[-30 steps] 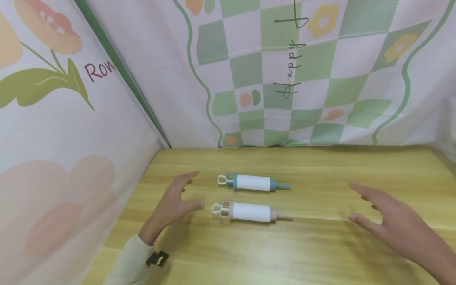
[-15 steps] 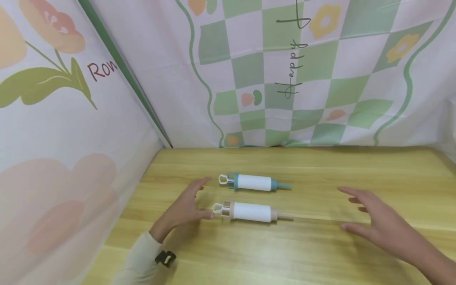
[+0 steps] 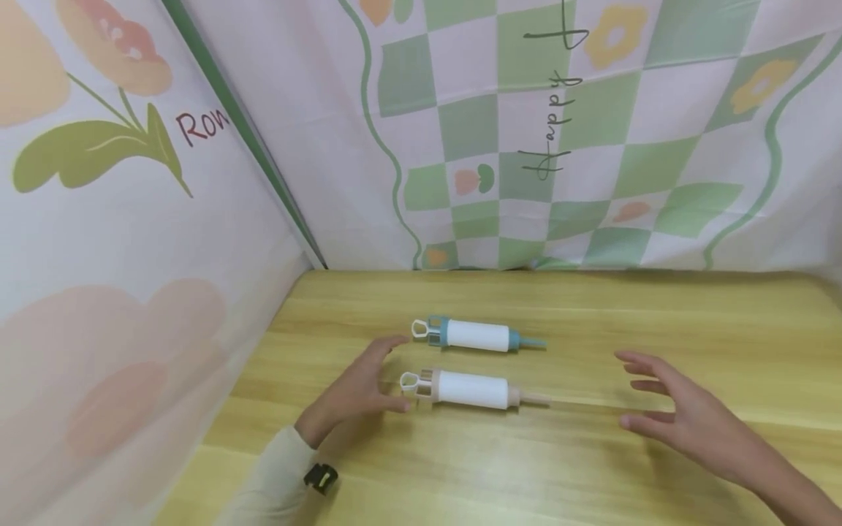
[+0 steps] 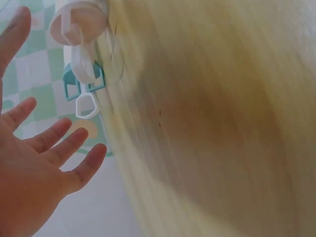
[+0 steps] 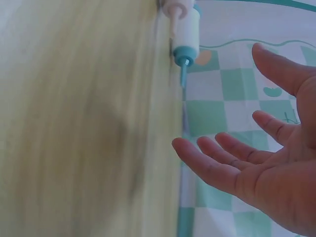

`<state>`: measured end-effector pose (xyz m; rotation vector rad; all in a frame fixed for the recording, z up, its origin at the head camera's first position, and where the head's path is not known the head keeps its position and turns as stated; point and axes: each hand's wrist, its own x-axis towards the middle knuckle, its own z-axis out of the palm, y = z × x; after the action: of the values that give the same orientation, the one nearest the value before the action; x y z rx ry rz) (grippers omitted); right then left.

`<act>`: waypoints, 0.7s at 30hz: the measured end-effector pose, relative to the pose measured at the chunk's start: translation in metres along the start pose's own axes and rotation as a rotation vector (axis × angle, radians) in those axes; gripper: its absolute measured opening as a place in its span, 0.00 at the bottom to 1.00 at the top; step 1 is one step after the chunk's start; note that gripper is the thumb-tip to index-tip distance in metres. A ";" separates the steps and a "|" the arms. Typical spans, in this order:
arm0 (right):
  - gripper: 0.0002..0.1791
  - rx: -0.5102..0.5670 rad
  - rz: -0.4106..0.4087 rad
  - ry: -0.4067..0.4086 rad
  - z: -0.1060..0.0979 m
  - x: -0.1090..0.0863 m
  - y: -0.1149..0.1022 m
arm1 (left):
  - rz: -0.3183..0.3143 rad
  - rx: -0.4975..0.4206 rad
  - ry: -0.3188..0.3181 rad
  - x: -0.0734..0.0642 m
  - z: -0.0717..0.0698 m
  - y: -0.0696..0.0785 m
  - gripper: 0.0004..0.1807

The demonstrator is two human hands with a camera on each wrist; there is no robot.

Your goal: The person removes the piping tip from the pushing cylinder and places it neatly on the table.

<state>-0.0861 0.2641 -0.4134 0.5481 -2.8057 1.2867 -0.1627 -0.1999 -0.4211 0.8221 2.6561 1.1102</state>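
Two syringe-shaped tools lie side by side on the wooden table, each with a white barrel, a thin nozzle pointing right and a white loop handle at the left. The farther one (image 3: 478, 335) has blue ends; the nearer one (image 3: 472, 389) has pinkish-beige ends. My left hand (image 3: 355, 383) is beside the loop handles, thumb and fingers spread apart, holding nothing. In the left wrist view the beige loop handle (image 4: 83, 64) hangs in sight beyond the spread fingers (image 4: 69, 148). Off to the right of the nozzles, my right hand (image 3: 684, 416) is held with its fingers extended, holding nothing.
The wooden table (image 3: 526, 467) meets a printed checkered cloth (image 3: 533, 131) along its back edge. Another flowered cloth (image 3: 131, 241) hangs along the left side. A black band with a buckle (image 3: 321, 478) shows at the left sleeve.
My left hand has moved right, close to the loop handles. My right hand has come left toward the nozzles. Both tools stay on the table; the head view has shifted slightly.
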 end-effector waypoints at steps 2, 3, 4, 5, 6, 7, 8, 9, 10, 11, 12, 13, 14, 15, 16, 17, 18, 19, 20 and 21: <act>0.47 0.035 0.015 -0.016 0.004 0.001 0.002 | 0.000 0.017 -0.007 0.001 0.002 0.002 0.57; 0.46 0.045 0.018 -0.021 0.005 0.001 0.002 | 0.000 0.020 -0.006 0.002 0.003 0.002 0.57; 0.46 0.050 0.020 -0.023 0.007 0.001 0.003 | 0.000 0.019 -0.005 0.002 0.003 0.003 0.57; 0.45 0.053 0.020 -0.023 0.009 0.001 0.003 | 0.002 0.014 -0.002 0.002 0.004 0.004 0.57; 0.45 0.054 0.017 -0.020 0.011 0.002 0.003 | 0.005 0.003 0.002 0.002 0.005 0.004 0.57; 0.44 0.053 0.017 -0.015 0.013 0.001 0.002 | 0.004 -0.010 0.004 0.003 0.006 0.005 0.56; 0.44 0.055 0.018 -0.011 0.014 0.001 0.002 | 0.004 -0.023 0.006 0.003 0.007 0.005 0.55; 0.44 0.057 0.021 -0.009 0.015 0.001 0.001 | 0.003 -0.037 0.008 0.003 0.008 0.004 0.55; 0.43 0.059 0.023 -0.006 0.016 0.000 0.000 | 0.000 -0.055 0.011 0.004 0.009 0.004 0.54; 0.43 0.065 0.025 -0.002 0.017 0.000 -0.001 | -0.002 -0.074 0.014 0.004 0.010 0.004 0.53; 0.42 0.072 0.024 0.001 0.018 0.000 -0.003 | -0.008 -0.091 0.017 0.004 0.011 0.004 0.52; 0.42 0.082 0.023 0.001 0.019 0.000 -0.003 | -0.013 -0.105 0.018 0.005 0.012 0.003 0.52; 0.41 0.088 0.025 0.001 0.021 0.000 -0.004 | -0.013 -0.117 0.021 0.005 0.013 0.003 0.51; 0.41 0.099 0.033 -0.005 0.023 0.000 -0.005 | -0.011 -0.132 0.023 0.005 0.014 0.002 0.50; 0.41 0.112 0.037 -0.012 0.025 0.001 -0.005 | -0.007 -0.146 0.025 0.005 0.015 0.002 0.49; 0.40 0.125 0.044 -0.020 0.026 0.001 -0.004 | -0.006 -0.156 0.024 0.006 0.016 0.002 0.49; 0.40 0.139 0.052 -0.028 0.028 0.001 -0.004 | -0.003 -0.166 0.021 0.006 0.017 0.001 0.48; 0.40 0.150 0.063 -0.036 0.030 0.001 -0.003 | 0.001 -0.173 0.018 0.006 0.018 0.000 0.48; 0.39 0.160 0.073 -0.041 0.031 0.001 -0.002 | 0.004 -0.178 0.013 0.006 0.018 0.000 0.48; 0.39 0.172 0.080 -0.044 0.031 0.000 -0.001 | 0.004 -0.184 0.007 0.006 0.019 0.000 0.47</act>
<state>-0.0815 0.2401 -0.4334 0.4776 -2.7956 1.5612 -0.1615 -0.1851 -0.4346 0.7896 2.5105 1.3363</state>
